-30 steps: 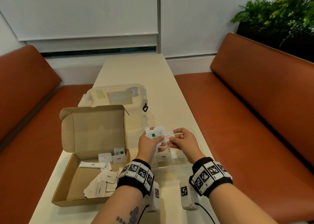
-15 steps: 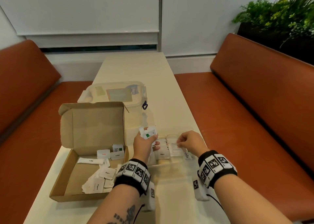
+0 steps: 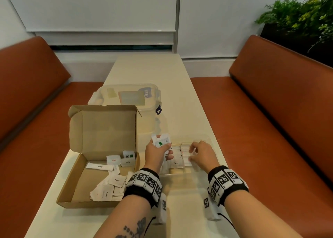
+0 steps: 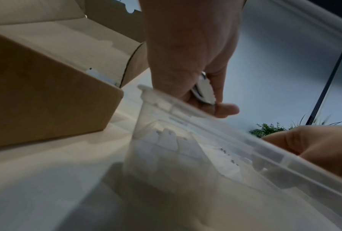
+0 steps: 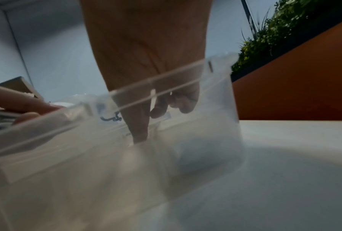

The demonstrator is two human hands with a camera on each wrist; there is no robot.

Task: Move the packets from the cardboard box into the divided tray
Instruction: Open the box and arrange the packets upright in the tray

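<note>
The left hand (image 3: pixel 158 152) gripped a fanned stack of packets (image 3: pixel 161 140) above the divided tray (image 3: pixel 207 137), beside the cardboard box (image 3: pixel 100 153). The right hand (image 3: pixel 201 153), fingers loosely spread, pressed packets inside the tray. The loosely held stack might slip and mix compartments.

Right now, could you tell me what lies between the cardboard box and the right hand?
The left hand, gripping a few packets, as the head view shows.

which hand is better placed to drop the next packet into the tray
Probably the right hand: its fingers already reach down inside the divided tray, and it holds nothing I can make out. The left hand grips a bunch of packets above the tray's left end, so it can feed them across.
</note>
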